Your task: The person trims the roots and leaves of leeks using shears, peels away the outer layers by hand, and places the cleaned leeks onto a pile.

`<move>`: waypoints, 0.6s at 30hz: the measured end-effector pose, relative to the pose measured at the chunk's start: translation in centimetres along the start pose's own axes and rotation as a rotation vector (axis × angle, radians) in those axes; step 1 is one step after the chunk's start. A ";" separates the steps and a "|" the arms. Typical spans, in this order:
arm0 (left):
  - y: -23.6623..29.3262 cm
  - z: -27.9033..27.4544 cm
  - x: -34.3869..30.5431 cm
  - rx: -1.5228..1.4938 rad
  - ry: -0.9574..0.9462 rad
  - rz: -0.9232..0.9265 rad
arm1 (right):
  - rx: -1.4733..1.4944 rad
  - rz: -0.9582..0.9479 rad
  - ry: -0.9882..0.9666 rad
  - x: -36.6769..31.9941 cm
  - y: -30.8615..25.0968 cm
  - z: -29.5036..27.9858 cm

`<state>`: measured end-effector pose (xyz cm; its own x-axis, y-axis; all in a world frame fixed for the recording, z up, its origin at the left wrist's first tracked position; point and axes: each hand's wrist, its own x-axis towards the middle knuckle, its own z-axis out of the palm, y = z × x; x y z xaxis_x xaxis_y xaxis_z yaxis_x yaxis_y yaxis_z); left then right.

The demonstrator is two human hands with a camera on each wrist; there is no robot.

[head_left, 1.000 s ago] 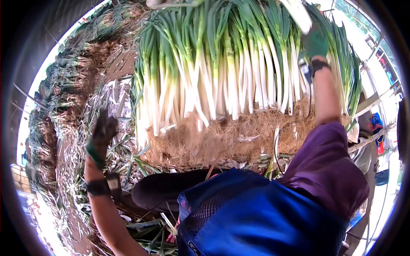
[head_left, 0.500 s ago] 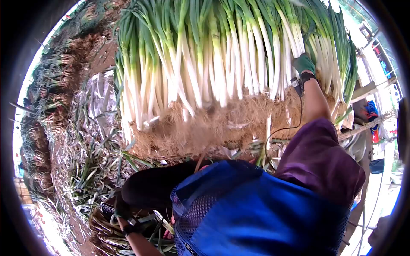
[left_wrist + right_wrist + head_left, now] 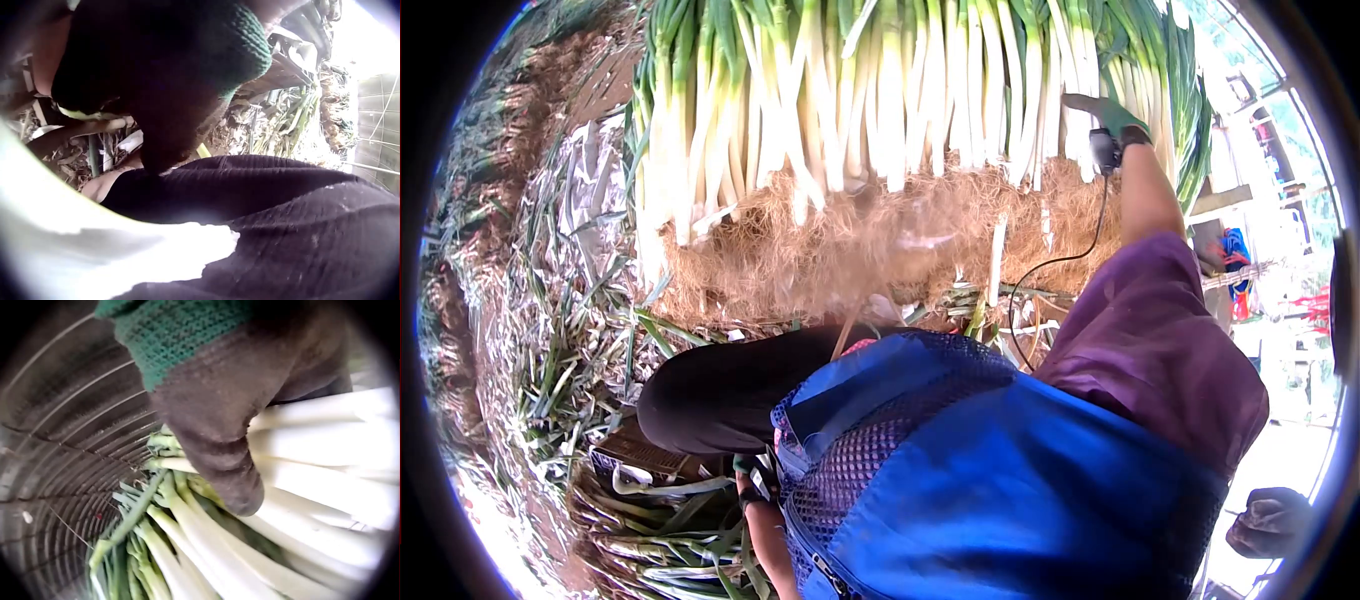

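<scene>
- Leeks (image 3: 890, 100) are filling the band from 11 to 1 o'clock in the head view. They are lying side by side, leaves pointing to 12 and root ends toward the person, probably so that each white stalk is staying straight and within reach.
- Blue vest (image 3: 1000, 480) is covering much of the ground from 4 to 6 o'clock, as the person is bending close to the row.
- Roots (image 3: 800, 250) are forming a tangled brown fringe just below the stalks, apparently because the root ends are lying roughly level.
- Dark-clad leg (image 3: 720, 385) is jutting toward 8 o'clock, between the row and a loose pile of leeks (image 3: 685, 573) at 7 o'clock.
- Right hand (image 3: 231, 387), gloved, is reaching to between 1 and 2 o'clock in the head view. Its grip is lying apart: the thumb is resting on the white stalks, seemingly steadying them, and the other fingertips are hiding from the wrist view.
- Left hand (image 3: 162, 81), gloved too, is sitting at 7 o'clock, near the pile and partly behind the leg. Its grip is too dark to read, so whether it is holding anything cannot be told.
- Black cable (image 3: 1050, 262) is curving down from the right wrist, hanging slack enough to let the arm reach.
</scene>
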<state>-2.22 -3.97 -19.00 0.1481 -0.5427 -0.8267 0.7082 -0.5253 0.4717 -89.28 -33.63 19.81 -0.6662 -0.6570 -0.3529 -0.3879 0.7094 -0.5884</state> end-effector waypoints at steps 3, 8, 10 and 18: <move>-1.0 0.7 1.5 -0.030 -0.041 -0.001 | -0.063 -0.114 0.247 2.0 0.6 -1.1; -3.4 0.7 2.7 -0.112 -0.156 0.063 | 0.034 -0.693 0.538 5.8 -3.7 5.1; -3.1 1.4 3.6 -0.129 -0.261 0.144 | 0.306 -0.771 0.257 0.4 -9.4 10.6; 10.4 13.1 -13.8 -0.160 -0.103 0.726 | 0.404 -1.317 -0.987 -27.0 -23.0 38.1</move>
<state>-5.93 -10.52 1.27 0.5568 -0.7790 -0.2881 0.5497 0.0855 0.8310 -38.09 -41.90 15.19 0.6349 -0.7129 0.2978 -0.0351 -0.4117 -0.9106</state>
